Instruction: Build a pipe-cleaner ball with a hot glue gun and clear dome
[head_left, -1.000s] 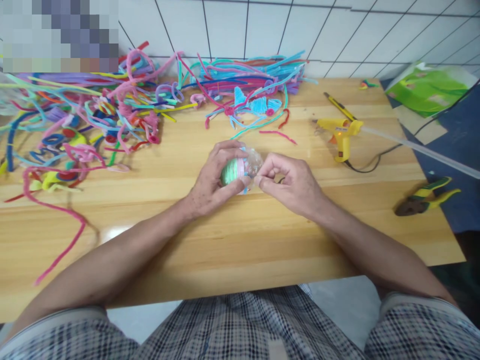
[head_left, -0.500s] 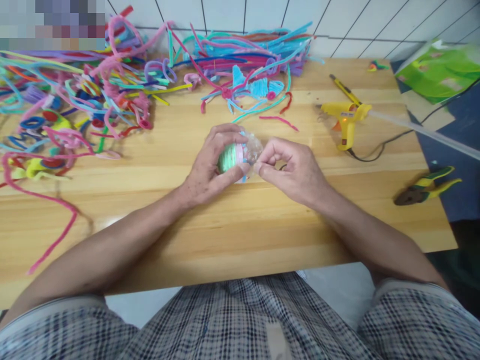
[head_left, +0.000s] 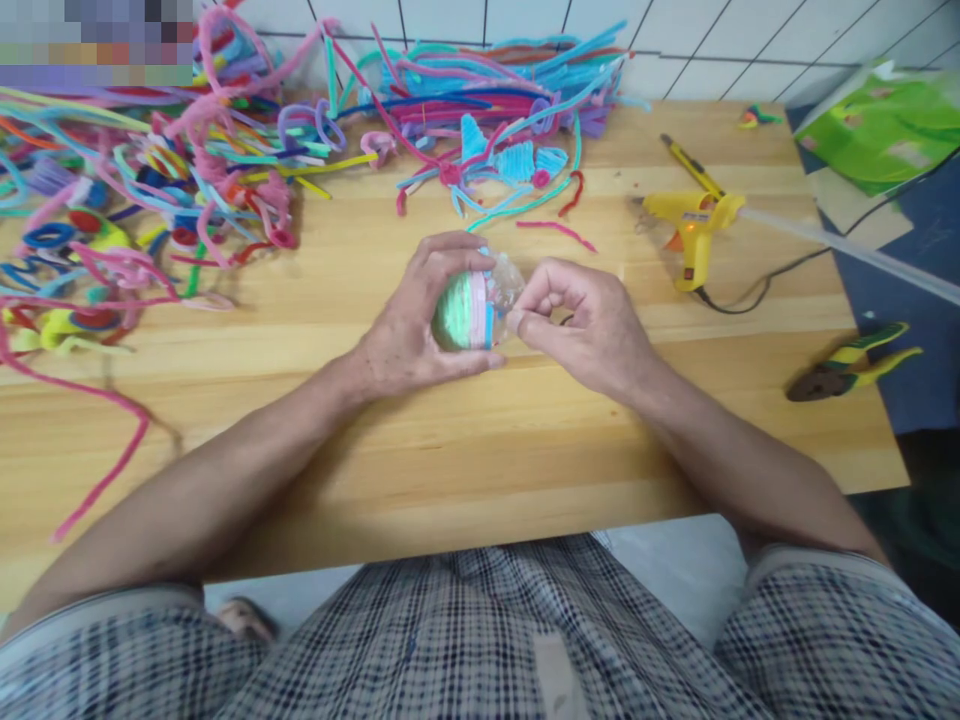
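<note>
Near the middle of the table, my left hand (head_left: 420, 315) is wrapped round a small rounded object wound with pipe cleaners (head_left: 457, 312). Its left part is light green, followed by a pink band and a blue patch, and its right end is clear like plastic. My right hand (head_left: 581, 315) is closed in a pinch at that clear end, thumb against forefinger. Whatever lies between those fingertips is too small to make out.
Loose pipe cleaners (head_left: 142, 190) are heaped at the left, with bundles (head_left: 510, 95) along the back. A blue pipe-cleaner fish shape (head_left: 514, 160) lies before them. At the right are a yellow glue gun (head_left: 694, 230) with its cord, a utility knife (head_left: 690, 165) and pliers (head_left: 851, 365).
My left thumb has moved down off the front of the object, so more of its pink band and blue patch shows. My right hand still pinches at the clear end.
</note>
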